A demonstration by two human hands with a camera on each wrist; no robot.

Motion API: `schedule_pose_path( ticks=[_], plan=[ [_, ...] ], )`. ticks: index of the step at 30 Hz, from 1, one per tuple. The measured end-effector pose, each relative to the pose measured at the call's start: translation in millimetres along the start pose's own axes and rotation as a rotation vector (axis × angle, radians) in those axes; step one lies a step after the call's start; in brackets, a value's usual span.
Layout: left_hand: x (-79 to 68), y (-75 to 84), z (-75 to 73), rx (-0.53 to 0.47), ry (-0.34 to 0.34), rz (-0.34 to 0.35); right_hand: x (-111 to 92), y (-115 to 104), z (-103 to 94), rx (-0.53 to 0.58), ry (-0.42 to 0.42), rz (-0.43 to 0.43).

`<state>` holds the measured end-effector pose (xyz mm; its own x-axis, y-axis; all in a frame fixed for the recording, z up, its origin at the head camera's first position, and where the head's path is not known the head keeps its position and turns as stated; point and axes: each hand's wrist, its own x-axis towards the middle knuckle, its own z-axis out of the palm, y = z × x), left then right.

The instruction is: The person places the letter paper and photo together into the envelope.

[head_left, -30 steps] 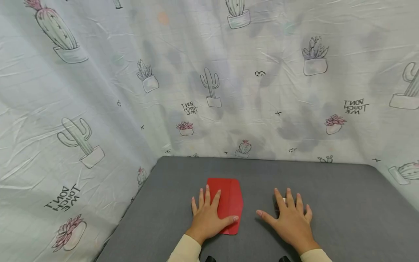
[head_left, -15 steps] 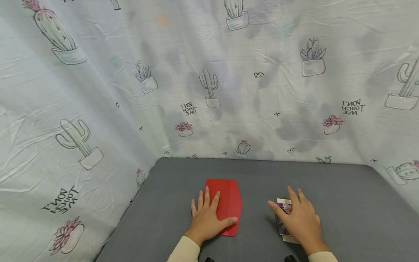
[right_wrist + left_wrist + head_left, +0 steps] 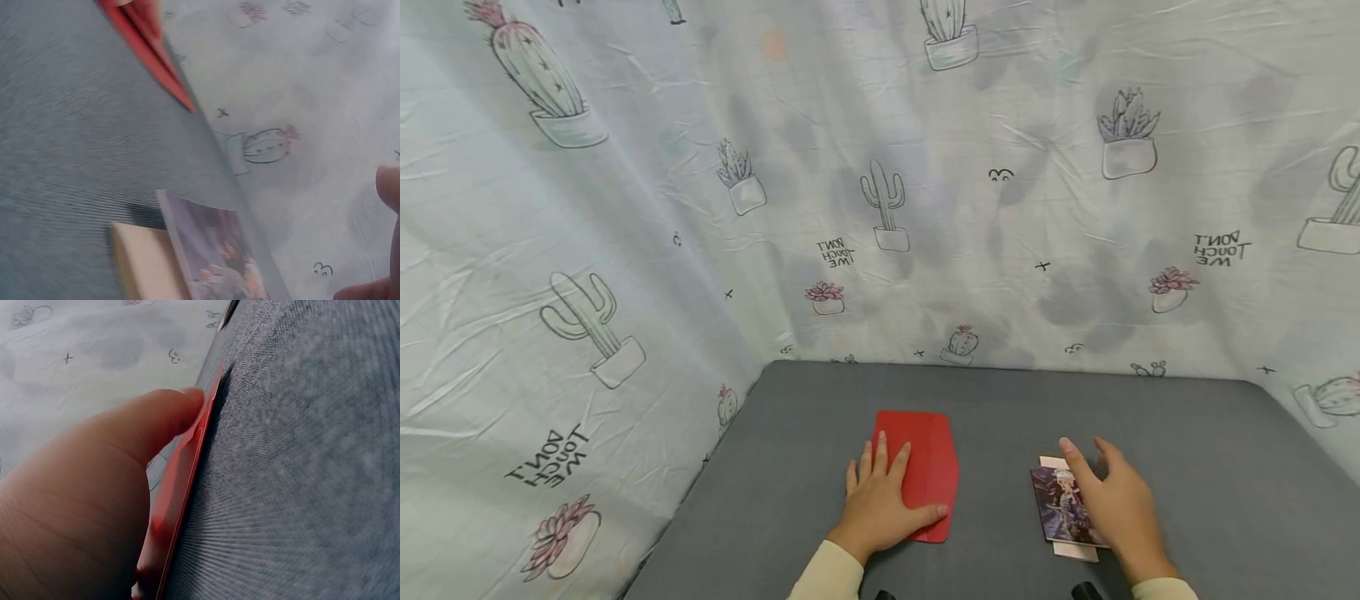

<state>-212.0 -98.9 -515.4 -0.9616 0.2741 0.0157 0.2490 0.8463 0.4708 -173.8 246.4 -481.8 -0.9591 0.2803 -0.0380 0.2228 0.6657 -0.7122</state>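
Observation:
A red envelope (image 3: pixel 934 467) lies on the grey table with its flap side to the right. My left hand (image 3: pixel 880 500) rests on it, palm down, fingers spread and straight; in the left wrist view the thumb (image 3: pixel 169 412) touches the red paper. To the right, a purple illustrated picture card (image 3: pixel 1063 508) lies on a cream-coloured block (image 3: pixel 140 253), which shows at its far and near ends. My right hand (image 3: pixel 1120 504) is turned sideways and overlaps the card's right side in the head view. Its thumb and fingers are apart, with nothing between them.
The grey tabletop (image 3: pixel 820 400) extends around both items. White cloth printed with cacti (image 3: pixel 1000 208) hangs behind the far edge and along the left side. Dark ends of wrist-camera mounts (image 3: pixel 1086 590) poke in at the bottom.
My right hand has shifted to the right and turned from spread palm-down to sideways, uncovering the picture card and cream block. The left hand has stayed on the red envelope.

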Motion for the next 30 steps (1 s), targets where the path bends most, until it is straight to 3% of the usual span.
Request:
schedule_pose_path(
  ticks=[10,17,30],
  plan=[
    [-1.7,0.6,-1.1,-0.021,0.012,0.016,-0.8,8.5,-17.1,0.085,0.073,0.096],
    [-1.6,-1.0,-1.6,-0.04,0.006,0.016,-0.2,14.8,-27.2,0.24,-0.021,0.162],
    [-2.8,0.0,-0.7,-0.027,0.009,0.029,-0.3,18.1,-27.9,0.298,-0.06,0.192]
  ],
)
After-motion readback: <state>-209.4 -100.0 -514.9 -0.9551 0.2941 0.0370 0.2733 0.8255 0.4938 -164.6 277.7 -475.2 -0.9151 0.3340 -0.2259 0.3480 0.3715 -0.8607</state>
